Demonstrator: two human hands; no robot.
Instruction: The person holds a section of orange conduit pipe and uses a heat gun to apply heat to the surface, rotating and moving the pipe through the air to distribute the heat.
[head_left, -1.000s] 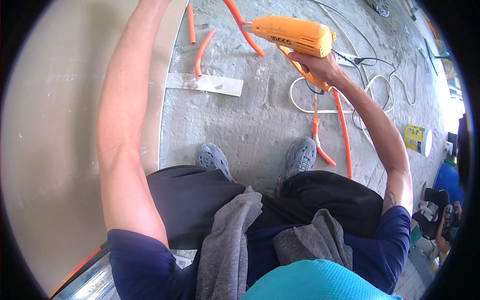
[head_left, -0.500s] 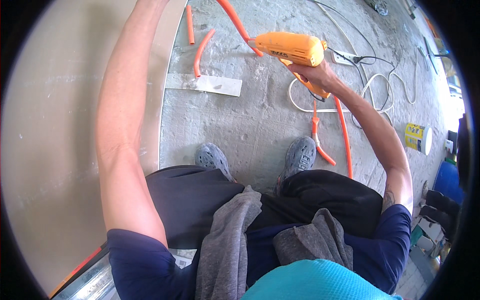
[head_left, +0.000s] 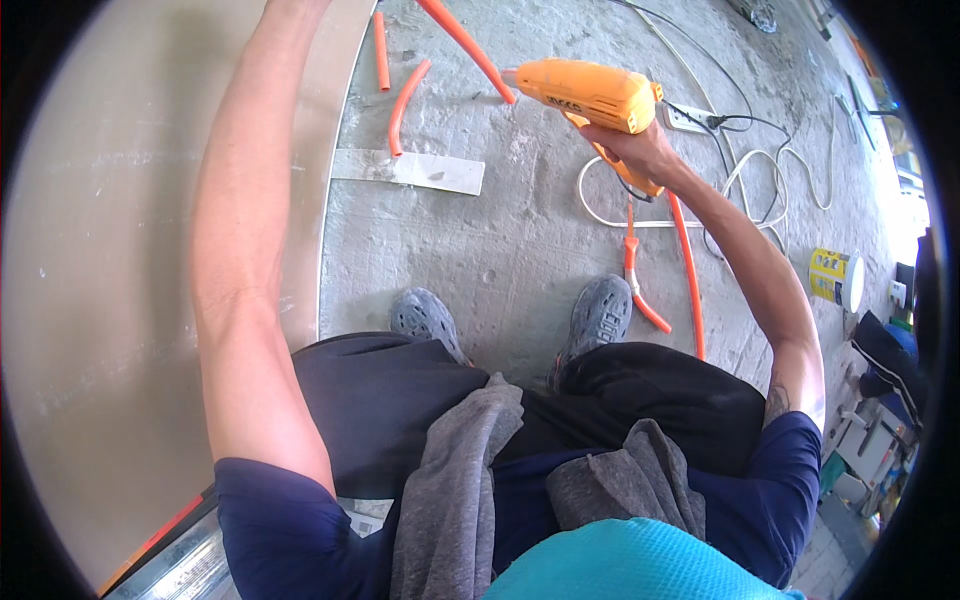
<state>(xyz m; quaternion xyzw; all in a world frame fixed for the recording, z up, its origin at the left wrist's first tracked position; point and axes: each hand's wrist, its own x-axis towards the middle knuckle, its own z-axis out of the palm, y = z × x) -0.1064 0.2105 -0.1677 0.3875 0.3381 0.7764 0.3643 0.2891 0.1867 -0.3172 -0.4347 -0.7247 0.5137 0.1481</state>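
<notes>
My right hand (head_left: 640, 155) grips the handle of an orange heat gun (head_left: 585, 92), held over the floor with its nozzle pointing left. Close by the nozzle is the lower end of an orange plastic pipe (head_left: 465, 45), which slants up and out past the top edge. My left forearm (head_left: 245, 190) reaches up along the large board, and the left hand lies beyond the top edge, so its fingers are hidden. Two short orange pipe pieces, one straight (head_left: 381, 50) and one curved (head_left: 402, 108), lie between the board and the heat gun.
A large beige board (head_left: 110, 260) fills the left side. A pale flat strip (head_left: 440, 172) lies on the concrete floor. Right of my feet are a long orange pipe (head_left: 688, 275) and an orange-handled tool (head_left: 631, 255). Cables, a white power strip (head_left: 688, 119) and a yellow-white bucket (head_left: 835, 279) stand further right.
The orange pipe has shifted slightly left and up. The heat gun's nozzle has moved a little right, off the pipe's end. A dark shape at the far right has changed position.
</notes>
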